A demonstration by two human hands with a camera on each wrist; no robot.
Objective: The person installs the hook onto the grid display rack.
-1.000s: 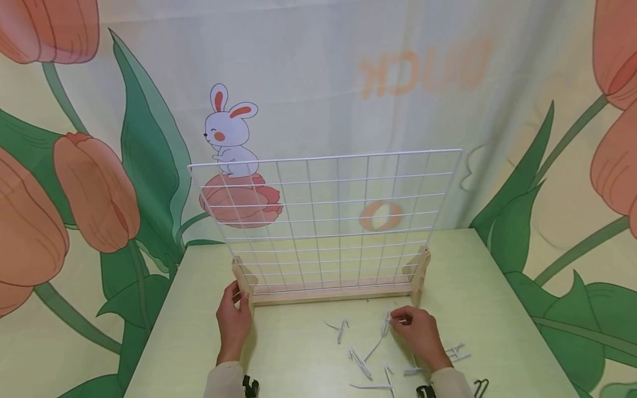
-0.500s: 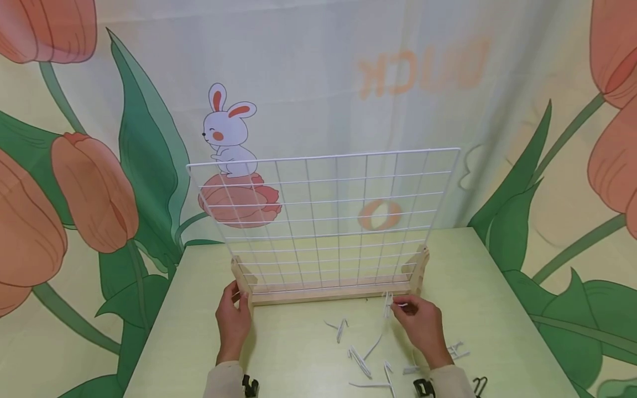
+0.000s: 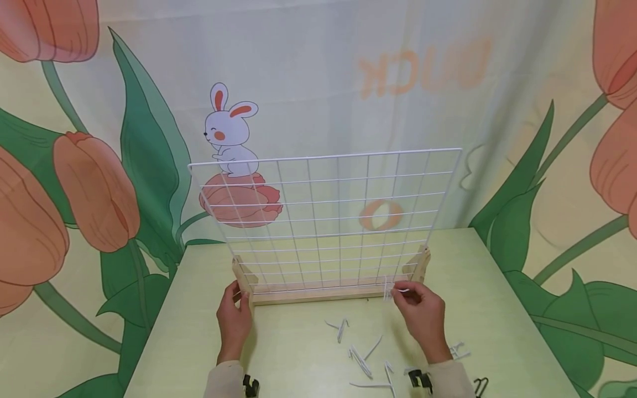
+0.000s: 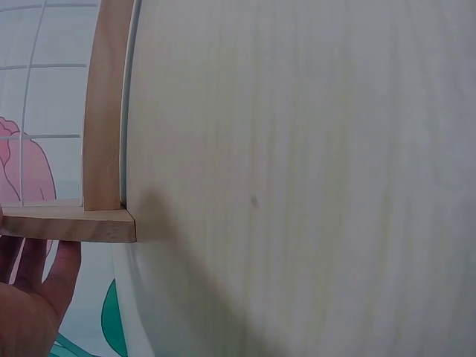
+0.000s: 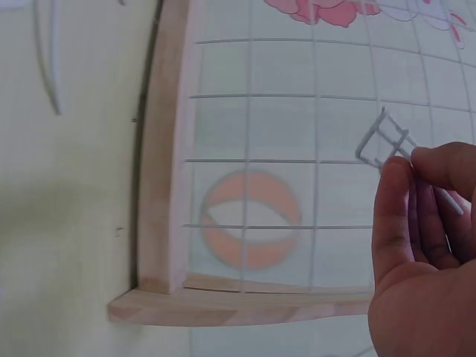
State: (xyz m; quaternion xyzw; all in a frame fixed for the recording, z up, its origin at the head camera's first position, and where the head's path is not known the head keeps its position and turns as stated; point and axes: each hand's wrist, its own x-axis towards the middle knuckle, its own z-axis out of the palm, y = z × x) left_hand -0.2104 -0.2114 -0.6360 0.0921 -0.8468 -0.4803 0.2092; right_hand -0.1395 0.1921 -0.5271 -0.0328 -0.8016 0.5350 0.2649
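A white wire grid panel [image 3: 323, 157] stands upright in a wooden base [image 3: 328, 294] on the table. My left hand [image 3: 234, 320] grips the base's left end piece [image 4: 74, 227], its fingers along the outer side. Between thumb and fingertips, my right hand [image 3: 423, 320] pinches a white wire hook [image 5: 383, 141] by its prong. In the head view the hook's small square frame hovers before the lower right of the grid. The right wrist view shows it in front of the grid wires; I cannot tell whether it touches them.
Loose white hooks, such as one in the middle [image 3: 359, 362] and a smaller-looking one [image 3: 340, 330], lie on the table before the base. Another white hook [image 3: 459, 351] and a black hook [image 3: 480, 387] lie at the right. A printed curtain [image 3: 318, 83] hangs behind.
My right hand has lifted the white hook from among the loose ones and moved it up and away from me toward the grid. My left hand has stayed on the base.
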